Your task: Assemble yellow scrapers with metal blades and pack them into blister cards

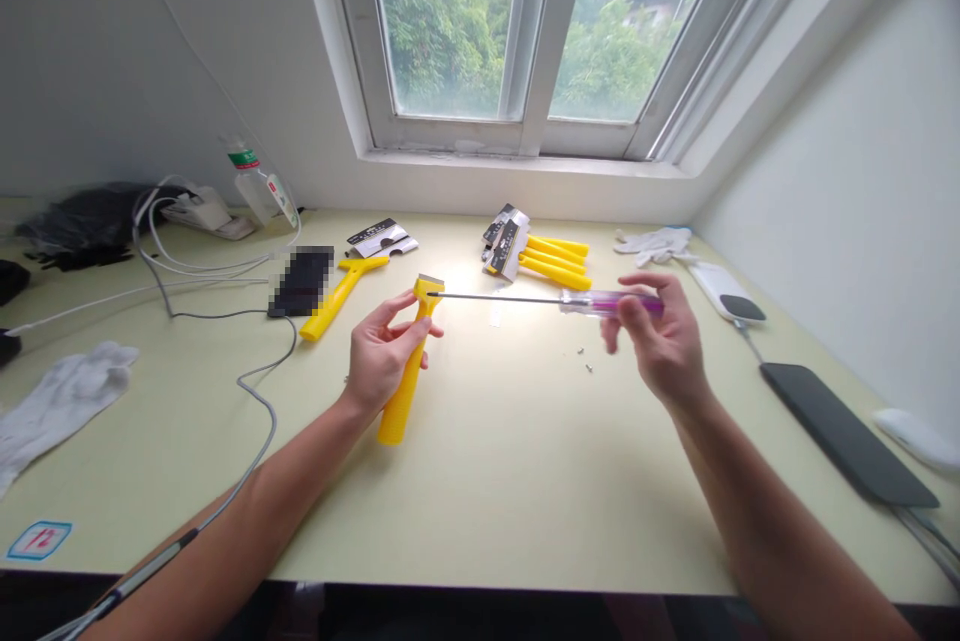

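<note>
My left hand is closed around a yellow-handled scraper, held with its head up and its handle slanting down toward me. Between the fingers of my right hand is a screwdriver with a clear and purple handle. Its long thin shaft points left, and the tip meets the scraper's head. Two small screws lie on the table below the screwdriver. Another yellow scraper handle rests left of my left hand, near a black-and-silver packaging card.
Several yellow scrapers with printed sleeves lie toward the window. A pixelated dark phone, cables and a plastic bottle stand left. White gloves lie at the left, another glove at back right. A dark power bank sits right.
</note>
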Tool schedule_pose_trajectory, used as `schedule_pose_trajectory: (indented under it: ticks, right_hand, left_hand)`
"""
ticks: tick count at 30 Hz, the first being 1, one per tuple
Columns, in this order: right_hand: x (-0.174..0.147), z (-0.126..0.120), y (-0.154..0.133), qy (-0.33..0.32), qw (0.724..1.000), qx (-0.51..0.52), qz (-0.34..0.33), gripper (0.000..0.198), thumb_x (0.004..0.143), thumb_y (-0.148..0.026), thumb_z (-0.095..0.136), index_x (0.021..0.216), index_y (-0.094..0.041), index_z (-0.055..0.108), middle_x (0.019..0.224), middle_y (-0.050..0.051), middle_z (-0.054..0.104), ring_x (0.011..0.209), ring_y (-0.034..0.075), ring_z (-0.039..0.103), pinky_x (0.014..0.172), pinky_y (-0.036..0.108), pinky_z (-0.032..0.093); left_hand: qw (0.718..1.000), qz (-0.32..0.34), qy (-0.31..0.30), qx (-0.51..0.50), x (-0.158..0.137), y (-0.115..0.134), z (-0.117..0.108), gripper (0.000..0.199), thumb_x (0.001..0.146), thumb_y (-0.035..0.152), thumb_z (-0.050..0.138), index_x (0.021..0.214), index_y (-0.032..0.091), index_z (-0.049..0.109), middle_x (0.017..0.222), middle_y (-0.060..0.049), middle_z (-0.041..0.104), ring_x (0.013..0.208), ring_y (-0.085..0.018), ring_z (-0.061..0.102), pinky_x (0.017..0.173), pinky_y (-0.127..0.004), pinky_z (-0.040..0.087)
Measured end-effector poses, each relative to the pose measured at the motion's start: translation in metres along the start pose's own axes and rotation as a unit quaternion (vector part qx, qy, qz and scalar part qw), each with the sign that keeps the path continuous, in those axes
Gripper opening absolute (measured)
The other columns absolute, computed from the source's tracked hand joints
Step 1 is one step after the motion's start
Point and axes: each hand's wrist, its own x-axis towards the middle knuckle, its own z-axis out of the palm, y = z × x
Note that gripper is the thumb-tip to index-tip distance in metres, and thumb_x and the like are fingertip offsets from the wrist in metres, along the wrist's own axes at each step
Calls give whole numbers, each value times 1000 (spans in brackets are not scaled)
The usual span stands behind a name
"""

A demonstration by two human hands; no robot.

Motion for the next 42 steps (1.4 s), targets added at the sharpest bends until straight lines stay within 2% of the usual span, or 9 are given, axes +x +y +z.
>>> schedule_pose_trajectory:
  ticks: [5,16,19,23,26,30,34,38,42]
  right_hand:
    - [0,-1,0,-11,1000,-17,6,44,85,-43,70,119,-26,49,89,1,63,71,14,63,66,30,56]
    - [-1,-1,4,-38,998,-55,9,32,91,-43,61,115,-24,52,67,-3,57,59,14,61,61,30,56]
    - [-2,0,5,-46,998,-42,-14,55,84,-39,71,129,-29,41,92,2,64,77,18,67,69,35,60]
    - [-4,2,4,-18,999,-50,1,34,89,-39,65,117,-26,52,76,-1,60,56,13,59,59,30,58]
    - [-4,2,2,-36,999,-35,-13,53,81,-35,74,126,-29,46,100,3,64,72,16,66,69,34,60]
    - [-3,1,2,-43,997,-57,7,36,91,-36,63,122,-25,50,75,-2,60,54,13,58,60,31,58]
    - [-3,1,4,-79,995,-46,-32,66,84,-33,71,138,-32,33,104,4,63,81,18,67,75,37,59]
    - [-4,-1,6,-41,997,-65,-27,41,91,-37,62,127,-24,47,71,-3,60,59,15,61,67,34,58]
    - [-3,-2,6,-51,997,-55,-36,52,83,-35,73,127,-27,46,103,5,65,73,16,67,71,33,59]
  left_hand:
    - [1000,0,0,12,-2,-1,2,44,70,36,82,107,17,67,92,-9,72,70,-25,73,37,-23,51]
    - [1000,-23,16,4,2,-1,-1,51,66,37,85,110,16,68,101,-11,73,68,-24,73,37,-24,52]
    - [1000,-19,17,4,2,-2,-1,52,67,36,84,112,16,68,98,-11,74,69,-24,73,37,-24,52]
    - [1000,-17,16,9,0,-2,-1,56,69,36,83,119,17,66,92,-10,75,71,-24,73,38,-23,52]
    - [999,-32,14,11,0,-4,-2,59,70,36,82,124,17,65,84,-10,75,66,-23,72,39,-23,53]
    - [999,-43,14,11,2,-7,-5,61,70,37,82,125,17,65,82,-10,75,62,-21,71,40,-24,52]
    - [999,-43,19,10,3,-7,-5,60,70,37,82,124,15,65,83,-10,75,65,-22,71,39,-23,52]
    - [998,-59,4,23,2,-5,-5,60,73,36,80,127,16,63,79,-8,75,54,-17,67,40,-23,52]
    - [998,-56,3,17,2,-6,-4,58,72,35,80,125,16,64,88,-11,75,66,-22,71,39,-23,53]
